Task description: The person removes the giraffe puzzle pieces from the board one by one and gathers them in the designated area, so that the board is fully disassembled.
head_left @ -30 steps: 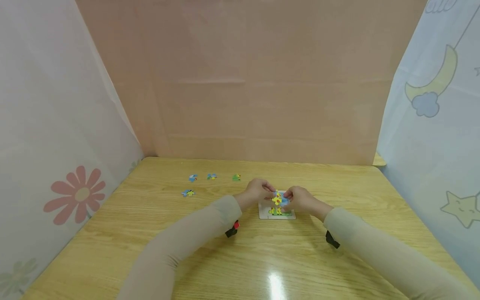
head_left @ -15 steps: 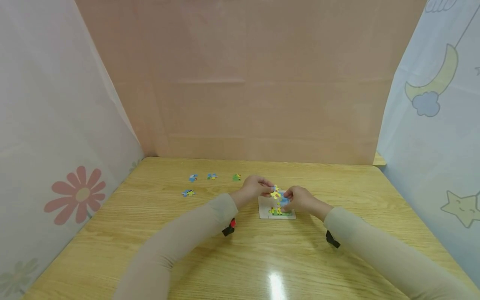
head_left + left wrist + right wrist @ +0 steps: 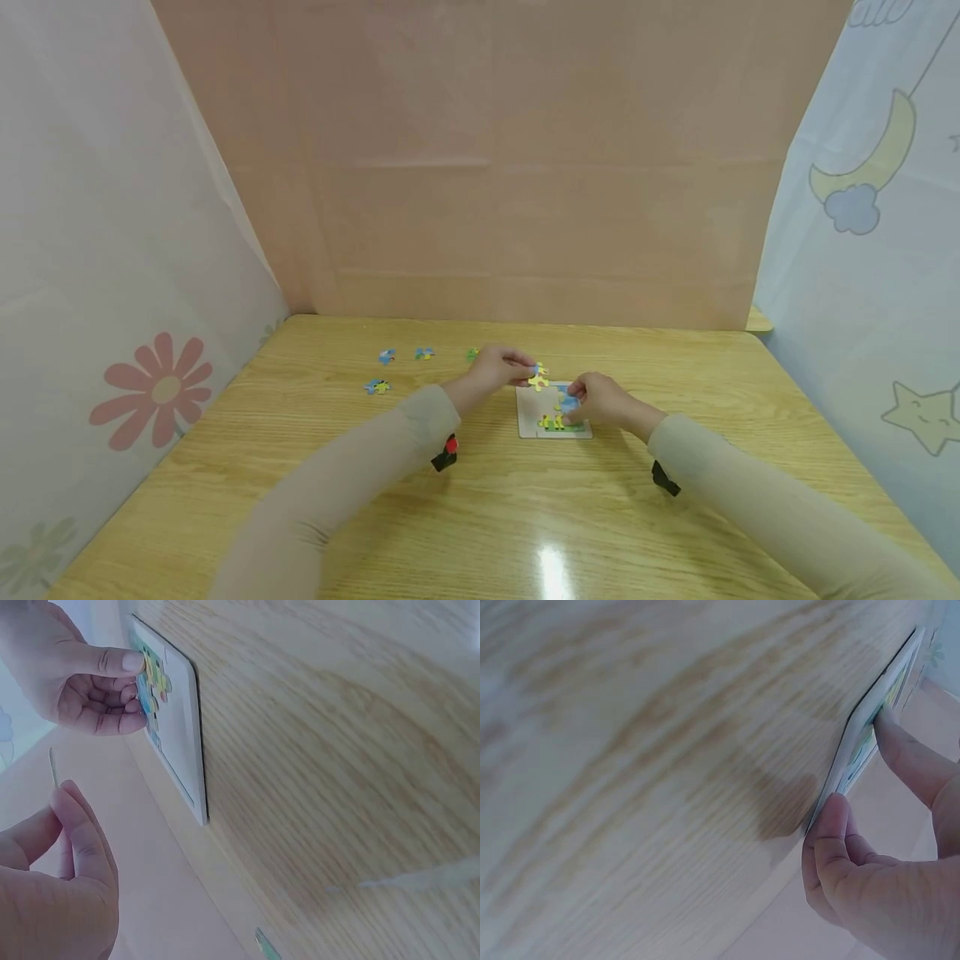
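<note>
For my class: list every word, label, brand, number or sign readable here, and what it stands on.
No text is readable.
Side sheets: the flower, moon and star are pictures, not lettering.
Puzzle tray: any marking is too small to read.

Left hand (image 3: 491,371) and its yellow puzzle piece (image 3: 538,377) now farther left, away from the right hand (image 3: 606,400).

A sheet-walled booth round a table (image 3: 420,533), the wider building not shown: a plain tan sheet (image 3: 487,167) hangs at 12 o'clock, a flower-print sheet (image 3: 105,250) at 9, a moon-and-star sheet (image 3: 847,308) at 3.
</note>
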{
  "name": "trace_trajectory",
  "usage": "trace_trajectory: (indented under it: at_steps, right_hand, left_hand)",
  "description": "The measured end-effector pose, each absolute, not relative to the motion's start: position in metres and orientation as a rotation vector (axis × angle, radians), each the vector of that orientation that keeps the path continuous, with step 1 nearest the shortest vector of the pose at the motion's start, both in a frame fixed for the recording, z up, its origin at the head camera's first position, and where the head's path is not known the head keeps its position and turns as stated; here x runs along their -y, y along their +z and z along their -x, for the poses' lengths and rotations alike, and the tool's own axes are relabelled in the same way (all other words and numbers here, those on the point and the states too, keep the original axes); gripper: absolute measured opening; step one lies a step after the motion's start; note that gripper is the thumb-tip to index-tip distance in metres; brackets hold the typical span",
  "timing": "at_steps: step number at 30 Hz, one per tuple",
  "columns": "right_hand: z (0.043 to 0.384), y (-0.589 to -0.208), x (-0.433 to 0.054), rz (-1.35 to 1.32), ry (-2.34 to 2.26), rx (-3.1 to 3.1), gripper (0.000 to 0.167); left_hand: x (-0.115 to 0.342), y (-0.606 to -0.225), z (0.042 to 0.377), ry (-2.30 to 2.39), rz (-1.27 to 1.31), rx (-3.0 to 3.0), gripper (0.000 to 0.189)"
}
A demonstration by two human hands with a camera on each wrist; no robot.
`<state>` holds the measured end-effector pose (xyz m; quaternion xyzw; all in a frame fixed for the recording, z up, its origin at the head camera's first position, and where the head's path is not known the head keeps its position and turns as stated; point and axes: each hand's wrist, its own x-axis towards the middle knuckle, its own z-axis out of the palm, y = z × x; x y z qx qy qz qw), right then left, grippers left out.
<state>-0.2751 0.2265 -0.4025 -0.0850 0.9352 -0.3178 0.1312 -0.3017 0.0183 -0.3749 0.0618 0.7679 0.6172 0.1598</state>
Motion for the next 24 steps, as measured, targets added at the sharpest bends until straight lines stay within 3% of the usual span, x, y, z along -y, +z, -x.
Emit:
trace_trajectory:
  at_steps: [24]
  right_hand:
    - [0.273,-0.402,-0.226,0.251,-0.990,-2.670,0.053]
  left_hand:
    - [0.029,-0.368,0.309,1.849,-0.092,-2.183,0.021]
